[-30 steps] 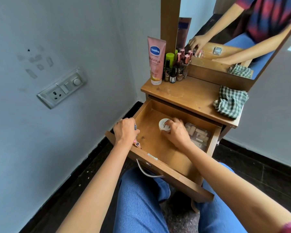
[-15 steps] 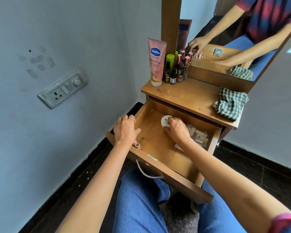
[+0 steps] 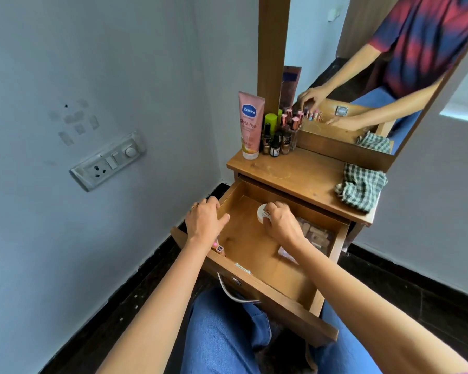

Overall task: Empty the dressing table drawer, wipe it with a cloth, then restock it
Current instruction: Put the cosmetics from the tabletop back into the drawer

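Note:
The wooden drawer (image 3: 278,298) of the dressing table is pulled out over my lap. My right hand (image 3: 283,225) is deep inside it, fingers closed on a small round white jar (image 3: 262,211) near the back wall. My left hand (image 3: 204,222) rests over the drawer's left wall with fingers spread. A few small pink lip balm tubes (image 3: 219,248) show just under its wrist in the front left corner. A clear-lidded makeup palette (image 3: 318,234) lies in the right part of the drawer. A green checked cloth (image 3: 360,190) sits crumpled on the table top (image 3: 295,174) at the right.
A pink Vaseline tube (image 3: 250,125) and several small bottles (image 3: 277,139) stand at the top's back left, against the mirror (image 3: 362,76). A wall with a switchboard (image 3: 108,163) is close on the left. The metal drawer handle (image 3: 235,294) hangs above my jeans.
My right hand has slid the white jar toward the drawer's back. My left hand has moved back along the left wall and spread its fingers, with the small tubes now under its wrist.

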`<state>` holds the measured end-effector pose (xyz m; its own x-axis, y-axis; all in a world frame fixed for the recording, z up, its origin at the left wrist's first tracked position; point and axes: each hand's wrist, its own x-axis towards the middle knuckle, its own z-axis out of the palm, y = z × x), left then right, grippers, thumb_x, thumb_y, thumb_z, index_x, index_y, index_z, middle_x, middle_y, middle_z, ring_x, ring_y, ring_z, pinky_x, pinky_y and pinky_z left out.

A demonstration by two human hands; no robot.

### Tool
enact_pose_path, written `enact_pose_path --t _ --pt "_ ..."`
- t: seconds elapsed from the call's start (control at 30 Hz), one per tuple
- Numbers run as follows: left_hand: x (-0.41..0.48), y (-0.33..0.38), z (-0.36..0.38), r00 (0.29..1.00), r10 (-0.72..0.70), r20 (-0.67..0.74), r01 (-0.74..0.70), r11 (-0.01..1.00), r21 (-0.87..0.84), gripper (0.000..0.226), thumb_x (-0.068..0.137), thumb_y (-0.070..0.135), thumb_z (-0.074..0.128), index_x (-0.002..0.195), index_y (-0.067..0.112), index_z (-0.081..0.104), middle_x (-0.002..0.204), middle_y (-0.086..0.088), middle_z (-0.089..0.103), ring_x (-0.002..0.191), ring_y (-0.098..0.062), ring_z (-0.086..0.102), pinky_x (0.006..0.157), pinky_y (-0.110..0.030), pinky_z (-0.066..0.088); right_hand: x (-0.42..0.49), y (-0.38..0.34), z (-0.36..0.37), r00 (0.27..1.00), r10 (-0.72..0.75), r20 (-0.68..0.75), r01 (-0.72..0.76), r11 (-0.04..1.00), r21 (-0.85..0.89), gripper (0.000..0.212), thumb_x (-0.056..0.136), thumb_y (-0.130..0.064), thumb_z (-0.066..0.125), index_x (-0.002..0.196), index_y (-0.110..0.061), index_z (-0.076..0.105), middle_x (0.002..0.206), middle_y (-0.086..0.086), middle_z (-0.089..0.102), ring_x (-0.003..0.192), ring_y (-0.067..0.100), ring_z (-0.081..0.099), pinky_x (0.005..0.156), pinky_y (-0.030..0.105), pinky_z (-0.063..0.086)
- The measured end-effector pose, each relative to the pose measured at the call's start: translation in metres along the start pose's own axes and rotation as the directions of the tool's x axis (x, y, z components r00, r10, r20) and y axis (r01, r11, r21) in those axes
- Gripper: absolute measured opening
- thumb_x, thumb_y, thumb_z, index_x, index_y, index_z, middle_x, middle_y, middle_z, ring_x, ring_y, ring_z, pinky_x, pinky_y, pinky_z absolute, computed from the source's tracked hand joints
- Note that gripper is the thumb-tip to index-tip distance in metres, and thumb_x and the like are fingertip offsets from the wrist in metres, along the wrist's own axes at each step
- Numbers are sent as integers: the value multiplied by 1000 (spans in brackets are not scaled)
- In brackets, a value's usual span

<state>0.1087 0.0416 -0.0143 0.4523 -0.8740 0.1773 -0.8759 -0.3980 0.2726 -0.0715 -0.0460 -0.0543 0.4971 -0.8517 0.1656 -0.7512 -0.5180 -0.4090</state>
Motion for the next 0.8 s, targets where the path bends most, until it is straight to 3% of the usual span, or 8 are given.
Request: enact_pose_path --t 0.13,0.3,0.47,0.53,0.6,0.7,0.8 --pt "16 15 -6 1000 15 -11 -17 985 -174 39 85 42 66 113 16 57 112 -6 63 100 -21 61 77 -30 55 8 -15 -24 975 -136 -175 161 977 140 25 88 -9 59 113 -4 59 111 13 62 105 30 57 84 33 47" --pt "63 52 -22 999 -30 12 31 862 -507 46 86 24 69 126 12 48 122 -10 57 110 -25 57 87 -33 49 65 -44 -78 928 -42 -371 180 920 348 32 88 -9 62 117 -4 52 112 14 59 99 26 57 80 37 52" --pt "121 83 -47 994 -101 44 102 694 -713 53 90 10 60 139 11 38 134 -11 50 118 -25 52 97 -35 47 134 -63 -124 912 89 -401 123 872 473 40 92 -20 61 129 -11 49 122 7 57 104 14 52 79 16 43" --pt "138 88 -55 994 -98 52 104 671 -734 54 91 9 58 140 11 35 137 -11 49 121 -25 51 98 -34 46 154 -62 -131 916 109 -386 94 878 470 41 91 -22 63 128 -11 50 118 8 60 105 18 56 83 23 47" --pt "151 90 -58 995 -83 54 95 656 -749 57 92 8 58 142 11 33 141 -11 47 124 -24 49 99 -33 44 169 -60 -134 927 115 -357 60 895 443 37 89 -25 64 121 -9 55 108 5 62 97 19 59 77 25 50" --pt "164 89 -59 996 -58 74 94 640 -763 59 92 9 59 144 14 32 144 -9 44 128 -24 46 101 -34 43 178 -56 -137 945 133 -298 8 904 427 23 91 -24 62 106 -7 61 91 0 59 82 14 56 56 14 37" --pt "167 88 -57 997 -42 60 73 646 -760 57 91 16 62 141 14 36 143 -7 46 128 -24 46 98 -34 43 178 -53 -140 954 101 -283 33 901 433 13 91 -20 61 93 -7 62 83 2 60 68 7 52 54 14 34"
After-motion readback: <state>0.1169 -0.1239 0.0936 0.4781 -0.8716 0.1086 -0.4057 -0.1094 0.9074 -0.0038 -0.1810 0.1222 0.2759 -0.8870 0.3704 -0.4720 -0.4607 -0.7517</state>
